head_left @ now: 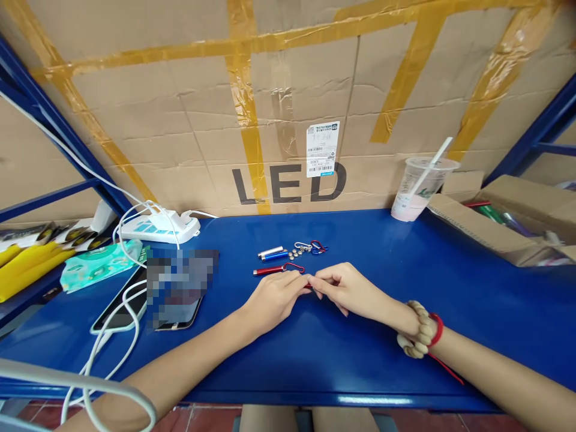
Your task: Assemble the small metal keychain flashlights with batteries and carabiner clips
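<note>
My left hand [276, 295] and my right hand [348, 291] meet fingertip to fingertip just above the blue tabletop. Both are closed in a pinch around a small red metal piece [308, 286], mostly hidden by the fingers. Right behind my left hand lies a red mini flashlight [270, 271] with a red carabiner clip [294, 267] at its end. Farther back are a silver tube [270, 251] and a blue tube [274, 256], side by side. Several button cells [292, 255] lie beside them, near a few loose carabiner clips [317, 246].
Two phones [121, 306] with white charging cables [130, 309] lie on the left, by a power strip [184, 228] and a green tissue pack [101, 263]. A plastic cup with a straw [416, 192] and an open cardboard box [499, 231] stand right. A large carton [193, 132] backs the table.
</note>
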